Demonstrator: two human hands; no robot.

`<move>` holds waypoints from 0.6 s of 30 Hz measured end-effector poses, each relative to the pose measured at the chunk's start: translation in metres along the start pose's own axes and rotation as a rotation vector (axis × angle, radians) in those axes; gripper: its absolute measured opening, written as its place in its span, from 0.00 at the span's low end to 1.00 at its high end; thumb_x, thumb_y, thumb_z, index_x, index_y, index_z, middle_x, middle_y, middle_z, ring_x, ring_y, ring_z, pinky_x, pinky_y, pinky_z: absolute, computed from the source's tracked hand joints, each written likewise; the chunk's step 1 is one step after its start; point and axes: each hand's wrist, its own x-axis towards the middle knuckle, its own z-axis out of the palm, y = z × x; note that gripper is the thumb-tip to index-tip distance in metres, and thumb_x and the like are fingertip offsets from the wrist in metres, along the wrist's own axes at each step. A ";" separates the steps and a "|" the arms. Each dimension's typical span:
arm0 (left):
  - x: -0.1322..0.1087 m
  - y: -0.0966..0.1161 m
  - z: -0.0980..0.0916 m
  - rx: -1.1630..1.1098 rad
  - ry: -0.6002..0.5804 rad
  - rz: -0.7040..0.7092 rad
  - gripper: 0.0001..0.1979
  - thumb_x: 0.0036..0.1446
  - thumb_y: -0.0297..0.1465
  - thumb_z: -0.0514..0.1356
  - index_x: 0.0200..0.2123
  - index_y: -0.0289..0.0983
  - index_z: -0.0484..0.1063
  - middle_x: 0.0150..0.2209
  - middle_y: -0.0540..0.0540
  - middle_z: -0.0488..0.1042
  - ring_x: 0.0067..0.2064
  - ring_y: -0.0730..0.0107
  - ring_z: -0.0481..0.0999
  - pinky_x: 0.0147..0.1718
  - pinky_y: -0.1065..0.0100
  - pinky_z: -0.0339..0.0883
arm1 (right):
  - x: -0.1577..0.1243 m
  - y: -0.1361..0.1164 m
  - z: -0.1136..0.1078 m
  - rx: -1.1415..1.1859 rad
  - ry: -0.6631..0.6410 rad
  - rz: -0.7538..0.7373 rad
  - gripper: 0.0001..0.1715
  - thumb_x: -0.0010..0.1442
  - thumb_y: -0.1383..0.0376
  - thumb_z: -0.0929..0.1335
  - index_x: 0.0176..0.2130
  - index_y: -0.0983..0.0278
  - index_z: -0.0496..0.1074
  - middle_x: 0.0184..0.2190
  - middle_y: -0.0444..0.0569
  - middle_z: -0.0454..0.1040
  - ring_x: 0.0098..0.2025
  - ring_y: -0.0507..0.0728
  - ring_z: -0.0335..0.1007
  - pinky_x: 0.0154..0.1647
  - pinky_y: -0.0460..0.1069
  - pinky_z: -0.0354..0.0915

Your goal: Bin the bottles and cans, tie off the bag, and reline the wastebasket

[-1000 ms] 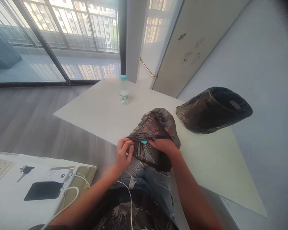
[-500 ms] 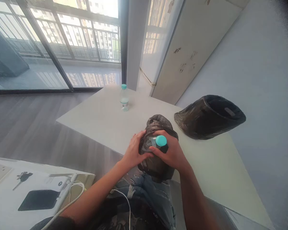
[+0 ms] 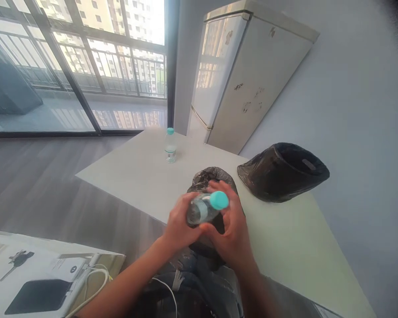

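Observation:
A small clear plastic bottle (image 3: 199, 211) with a turquoise cap (image 3: 219, 200) is held up tilted, cap to the right. My left hand (image 3: 181, 221) grips its lower end. Around the cap end, my right hand (image 3: 234, 225) is curved with fingers apart; its thumb lies close under the bottle. Whether that hand touches the bottle is hard to see. Beneath both hands stands a bin lined with a black plastic bag (image 3: 212, 176), partly hidden by them, at the table edge over my lap.
On the white table (image 3: 129, 176) a second clear bottle (image 3: 170, 146) with a turquoise cap stands upright. Another black-bagged bin (image 3: 278, 176) is at the right by the wall. Behind is a fridge (image 3: 242, 84). At lower left, a white box (image 3: 49, 269) and a cable (image 3: 102, 274).
The bottle has risen from the bagged bin and tipped further onto its side. My left hand has come around its lower end, and my right fingers have spread. The view has tilted up.

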 end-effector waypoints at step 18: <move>0.018 -0.185 -0.074 0.352 0.472 -0.415 0.36 0.52 0.45 0.72 0.61 0.41 0.67 0.52 0.42 0.74 0.54 0.54 0.76 0.52 0.55 0.73 | -0.211 0.196 0.056 -0.827 -0.745 0.098 0.31 0.67 0.71 0.64 0.67 0.62 0.71 0.57 0.60 0.79 0.52 0.65 0.82 0.52 0.53 0.76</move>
